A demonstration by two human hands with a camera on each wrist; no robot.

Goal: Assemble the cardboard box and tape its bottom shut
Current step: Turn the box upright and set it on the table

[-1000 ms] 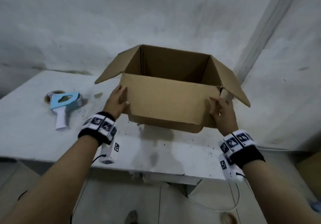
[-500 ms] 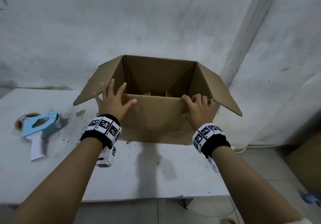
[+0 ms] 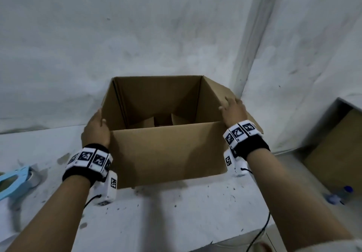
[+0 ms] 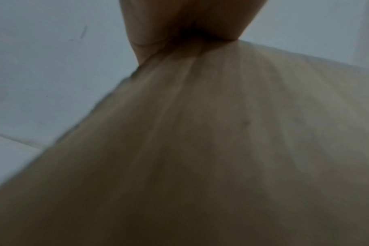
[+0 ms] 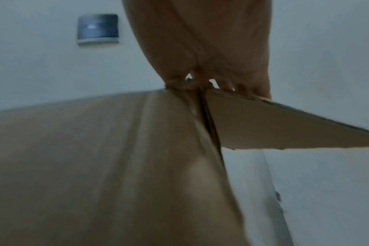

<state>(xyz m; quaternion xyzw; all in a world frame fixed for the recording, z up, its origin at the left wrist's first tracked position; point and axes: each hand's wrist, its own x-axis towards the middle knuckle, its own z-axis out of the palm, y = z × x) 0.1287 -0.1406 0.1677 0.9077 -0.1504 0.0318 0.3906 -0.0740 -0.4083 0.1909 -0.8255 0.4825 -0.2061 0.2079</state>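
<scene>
The cardboard box stands open-topped on the surface. Left hand lies flat on its left wall; right hand, fingers spread, presses the right flap. Press evenly to keep corners square.

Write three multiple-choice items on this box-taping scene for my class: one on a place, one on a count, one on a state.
1. Where is the blue tape dispenser?
A. On the table, left of the cardboard box
B. Inside the box
C. On the floor

2. How many hands touch the box?
A. None
B. One
C. Two

3. The box's top is:
A. Open
B. Taped shut
C. Flattened

Answers:
1 A, it lies at the table's left edge.
2 C, the left hand and right hand each touch one side.
3 A, the head view looks straight down into it.
</scene>
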